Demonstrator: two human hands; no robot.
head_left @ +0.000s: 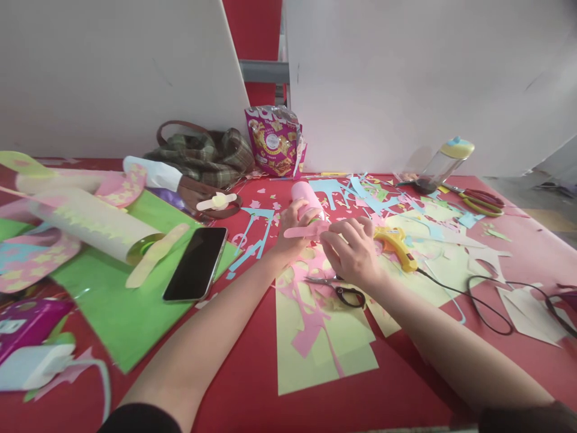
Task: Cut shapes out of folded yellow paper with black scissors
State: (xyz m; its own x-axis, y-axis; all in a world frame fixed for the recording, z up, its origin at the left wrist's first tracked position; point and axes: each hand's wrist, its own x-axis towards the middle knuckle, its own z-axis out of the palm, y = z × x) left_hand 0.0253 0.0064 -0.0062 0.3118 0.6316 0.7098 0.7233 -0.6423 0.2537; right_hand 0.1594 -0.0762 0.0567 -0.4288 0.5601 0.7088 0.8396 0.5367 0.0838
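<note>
My left hand (292, 231) is wrapped round a pink paper tube (306, 195) near the middle of the red table. A pink paper strip (297, 232) with a rounded end lies across the near end of the tube. My right hand (351, 246) is closed with its fingertips at the right part of that strip, beside the tube's end. Small scissors (345, 293) with black handles lie below my right hand on pale yellow paper (293, 355). Just right of that hand is a yellow glue gun (399, 245) with a black cord.
A phone (196, 263) lies on green paper (103, 313) at the left, near decorated tubes (90, 219). Behind stand a purple snack bag (274, 141) and a clear bottle (444, 165). Red-handled scissors (482, 198) and paper scraps lie right.
</note>
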